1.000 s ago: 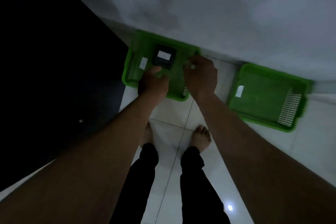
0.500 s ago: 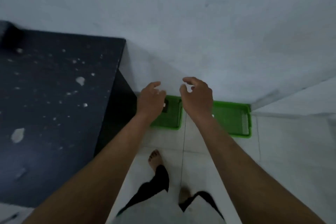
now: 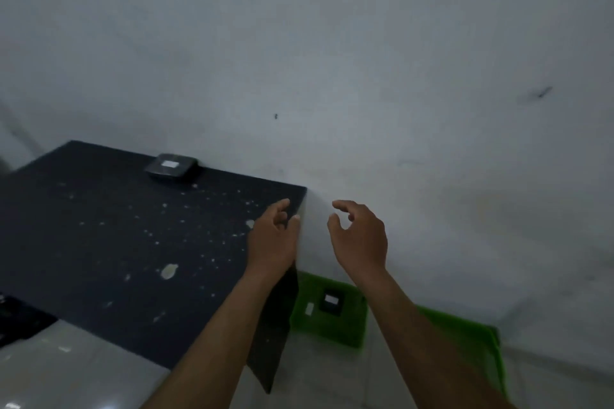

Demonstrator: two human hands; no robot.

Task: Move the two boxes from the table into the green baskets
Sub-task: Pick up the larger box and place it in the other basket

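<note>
A dark box with a white label [image 3: 171, 168] lies at the far edge of the black speckled table [image 3: 109, 242], against the wall. Another dark labelled box [image 3: 331, 303] sits inside the left green basket [image 3: 349, 332] on the floor, beside the table's right end. A second green basket [image 3: 478, 345] lies further right, half hidden by my right forearm. My left hand [image 3: 274, 239] hovers over the table's right corner, fingers apart and empty. My right hand [image 3: 360, 237] is raised in front of the wall, also empty with spread fingers.
A pale grey wall [image 3: 365, 76] fills the upper view, right behind the table and baskets. White floor tiles [image 3: 66, 368] show below the table's near edge. A dark object [image 3: 16, 319] sits at the lower left edge.
The view has swung up from the floor baskets to the table. Both hands rose away from the left basket, leaving the box in it. The second box on the table came into view.
</note>
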